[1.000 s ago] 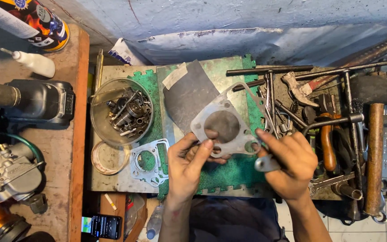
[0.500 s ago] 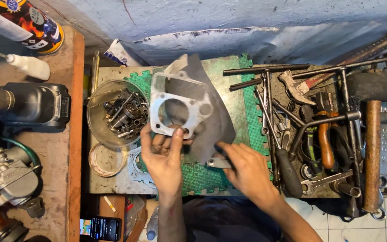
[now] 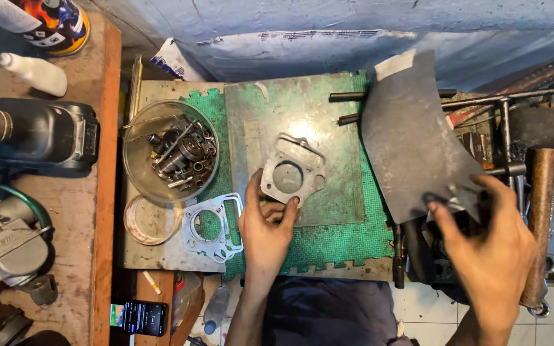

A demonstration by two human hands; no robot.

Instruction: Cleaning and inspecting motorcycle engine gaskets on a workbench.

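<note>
A colourful labelled can [image 3: 59,22] stands top left beside a white squeeze bottle [image 3: 36,72]; a lit phone screen [image 3: 139,316] glows bottom left; a white-and-blue packet [image 3: 176,62] lies behind the bowl.

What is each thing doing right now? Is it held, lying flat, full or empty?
Left hand: holding the metal block.
Metal block: lying flat on the metal plate.
Right hand: pinching the grey sheet.
Grey sheet: lifted, curved.
Glass bowl: full of small parts.
Gasket: lying flat, untouched.

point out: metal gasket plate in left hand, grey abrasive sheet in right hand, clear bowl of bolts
flat metal gasket plate [image 3: 270,187], head view, left edge.
grey abrasive sheet [image 3: 411,138], head view, middle.
clear round bowl of bolts [image 3: 137,170], head view, left wall.
</note>
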